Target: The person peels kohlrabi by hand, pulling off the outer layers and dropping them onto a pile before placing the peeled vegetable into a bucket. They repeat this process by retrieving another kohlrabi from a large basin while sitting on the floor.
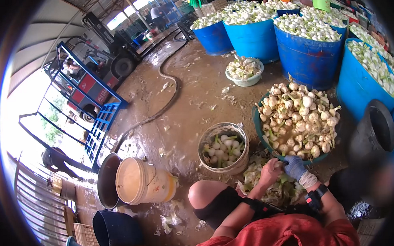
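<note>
My left hand [271,170] is bare and closed, its fingers bent in against my right hand. A blue glove covers my right hand [295,166], which is also closed, with a white wrap at the wrist. Whatever lies between the fingers is hidden. Just beyond the hands, unpeeled garlic-like bulbs [309,114] with short stems fill a wide green tub [256,121]. To the left stands a dirty white bucket [242,162] with clean white bulbs with green stems [225,149] inside. Beneath my hands lies a heap of leafy peelings [275,190].
Large blue barrels [309,54] of white bulbs stand at the back right, near a small basin [245,80] of peelings. A hose [176,91] crosses the wet floor. A forklift [91,85] is at the left. Empty buckets [140,181] stand at lower left.
</note>
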Demonstrator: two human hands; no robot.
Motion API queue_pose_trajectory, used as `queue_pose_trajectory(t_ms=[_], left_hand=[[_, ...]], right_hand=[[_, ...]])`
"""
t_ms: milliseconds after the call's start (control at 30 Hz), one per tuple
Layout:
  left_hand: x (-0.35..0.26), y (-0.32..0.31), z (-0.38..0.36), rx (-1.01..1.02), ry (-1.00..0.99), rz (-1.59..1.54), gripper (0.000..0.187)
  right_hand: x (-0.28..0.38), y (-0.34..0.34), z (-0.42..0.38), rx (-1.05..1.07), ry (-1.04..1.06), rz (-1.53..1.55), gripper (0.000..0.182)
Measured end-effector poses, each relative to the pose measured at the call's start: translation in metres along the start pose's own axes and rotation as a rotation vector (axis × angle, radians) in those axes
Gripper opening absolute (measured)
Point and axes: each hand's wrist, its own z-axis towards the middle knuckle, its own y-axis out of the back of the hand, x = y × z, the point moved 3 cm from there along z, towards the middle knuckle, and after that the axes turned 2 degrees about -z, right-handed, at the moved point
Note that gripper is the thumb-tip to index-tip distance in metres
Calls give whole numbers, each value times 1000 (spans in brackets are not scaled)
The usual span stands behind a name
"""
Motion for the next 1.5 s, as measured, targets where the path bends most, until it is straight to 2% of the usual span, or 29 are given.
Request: queue_pose_trajectory(t_ms=[67,133,200,267,300,367,400,467,500,533,600,633,667,733,800,867,1000,1067,1133,1200,1267,1333,1367,1400,1467,1500], left_hand=[[1,1,1,-23,-7,-98,45],[2,2,4,-36,-41,-90,43],[-1,4,6,-53,-76,-83,42],[-5,5,7,114,59,-237,40],[-12,8,7,114,56,-239,40],[-24,11,3,258,260,-740,35],[-28,16,4,260,260,-741,35],[-34,25,6,235,250,-1199,32],[-30,27,9,169,230,-1214,30],[-25,28,9,168,229,-1215,30],[-14,28,9,86,294,-1137,30],[-20,27,9,87,284,-999,30],[-18,24,10,89,279,-1000,30],[-17,17,9,92,305,-1076,31],[-15,17,8,92,327,-1038,33],[-16,15,5,60,351,-1094,39],[-22,18,1,35,390,-979,45],[-15,17,-1,78,450,-779,49],[-22,20,-2,68,453,-777,48],[-27,22,-4,80,475,-719,48],[-34,23,-6,83,459,-706,46],[-37,25,-5,86,442,-696,45],[-38,25,-5,91,441,-672,43],[-40,25,-6,99,443,-648,42],[-43,26,-6,113,414,-636,41],[-46,26,-7,126,390,-620,40]], right_hand=[[-9,-6,0,-21,-27,50,10],[-21,-10,1,-40,-84,224,12],[-33,-16,2,-40,-110,258,12],[-51,-29,-1,9,-223,354,12],[-61,-39,-2,7,-222,352,12],[-78,-66,-11,145,-23,-339,5],[-88,-69,-21,144,-25,-340,5],[-105,-76,-33,222,-122,-286,23],[-95,-54,-37,268,-256,-98,25],[-84,-46,-34,268,-255,-99,25],[-63,-25,-25,-76,-286,1066,22],[-33,4,-17,-4,-197,1121,23],[-27,9,-11,-7,-193,1118,23],[-6,17,-5,140,65,823,25],[7,27,-1,141,77,751,29],[15,34,0,188,89,546,27],[15,21,-10,177,61,563,26],[10,9,-15,58,142,502,24],[19,15,-16,58,116,462,20],[21,15,-19,27,140,221,15],[21,12,-21,-19,151,262,13],[18,10,-23,-18,36,397,14],[15,8,-22,52,-16,428,16],[14,7,-22,53,-15,421,16],[10,1,-23,125,-167,576,17],[10,0,-24,118,-159,719,14]])
